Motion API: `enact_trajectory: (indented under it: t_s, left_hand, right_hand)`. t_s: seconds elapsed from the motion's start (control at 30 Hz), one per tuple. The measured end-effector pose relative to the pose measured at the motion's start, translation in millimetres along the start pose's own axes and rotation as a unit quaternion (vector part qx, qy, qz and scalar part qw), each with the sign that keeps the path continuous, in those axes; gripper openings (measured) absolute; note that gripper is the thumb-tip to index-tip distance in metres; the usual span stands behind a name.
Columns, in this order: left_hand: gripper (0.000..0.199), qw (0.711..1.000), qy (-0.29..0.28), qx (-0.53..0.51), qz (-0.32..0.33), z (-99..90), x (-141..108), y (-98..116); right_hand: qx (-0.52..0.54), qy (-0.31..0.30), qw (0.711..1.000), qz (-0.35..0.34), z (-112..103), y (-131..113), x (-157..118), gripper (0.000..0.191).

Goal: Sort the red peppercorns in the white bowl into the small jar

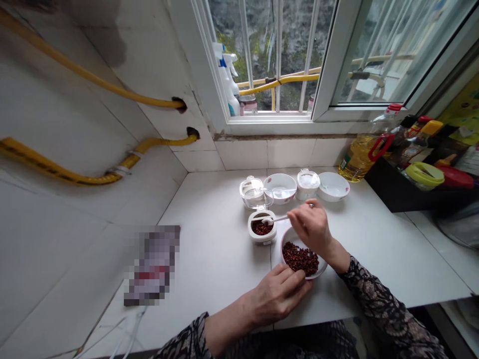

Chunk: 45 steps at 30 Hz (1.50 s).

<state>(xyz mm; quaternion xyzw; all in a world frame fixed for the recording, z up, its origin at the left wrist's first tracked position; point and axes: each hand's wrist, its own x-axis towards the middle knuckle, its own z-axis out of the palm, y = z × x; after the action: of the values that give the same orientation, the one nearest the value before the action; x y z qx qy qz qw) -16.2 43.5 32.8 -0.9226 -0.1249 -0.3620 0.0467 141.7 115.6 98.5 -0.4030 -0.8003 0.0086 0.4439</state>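
My right hand [310, 228] pinches a small white spoon [275, 218], whose bowl end reaches left over a small white jar [262, 238] holding dark red peppercorns. Below that hand sits a round white bowl [294, 238] with a heap of the same peppercorns [300, 258] inside. My left hand [279, 294] grips the bowl's near rim from the lower left. Part of the bowl is hidden by my fingers.
A glass jar [254, 193], white bowls [280, 188] and a lidded white container [308, 183] line the white counter [217, 259] by the window. A cooking oil bottle [361, 154] and a black tray of bottles [404, 192] stand right. Yellow hoses [93, 82] cross the tiled wall.
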Motion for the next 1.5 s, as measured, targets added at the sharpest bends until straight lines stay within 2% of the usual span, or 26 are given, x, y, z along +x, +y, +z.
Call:
enact_trajectory:
  t_s: [0.07,0.1,0.17,0.27,0.37,0.5,0.73,0.87,1.07,1.23,1.5]
  left_hand:
    - [0.016,1.000,-0.002,-0.003,0.000,0.5,0,0]
    - [0.016,1.000,-0.001,-0.004,-0.001,0.4,0,0]
    - [0.016,1.000,0.006,-0.003,-0.001,-0.3,1,0]
    - [0.018,1.000,0.018,-0.002,-0.004,-1.8,3,0]
    - [0.020,1.000,0.019,-0.003,-0.009,-2.5,4,1]
    - [0.019,1.000,0.010,-0.005,-0.011,-3.7,5,1]
    - [0.022,1.000,0.015,-0.020,-0.017,-5.0,6,1]
    - [0.020,1.000,0.005,-0.015,-0.018,-4.8,4,1]
    - [0.020,1.000,0.003,-0.018,-0.017,-5.5,4,1]
    - [0.019,1.000,0.002,-0.013,-0.017,-3.5,3,1]
    - [0.019,1.000,-0.003,-0.008,-0.011,-2.7,2,1]
  right_hand:
    - [-0.036,-0.020,0.996,-0.080,-1,-3,0,0.028]
    - [-0.040,-0.017,0.995,-0.094,-3,-3,0,0.027]
    - [-0.034,0.008,0.997,-0.075,-12,0,0,0.028]
    - [-0.013,0.019,1.000,0.007,-28,12,2,0.036]
    - [-0.007,-0.067,0.997,0.049,-37,28,-1,0.043]
    - [-0.045,-0.182,0.982,0.030,-35,43,-8,0.042]
    - [-0.074,-0.217,0.973,0.031,-30,47,-14,0.040]
    - [-0.027,-0.256,0.965,0.044,-25,42,-15,0.042]
    - [0.063,-0.240,0.958,0.142,-32,40,-11,0.044]
    - [0.152,-0.236,0.929,0.240,-38,44,-7,0.043]
    - [0.232,-0.216,0.887,0.336,-29,46,-8,0.044]
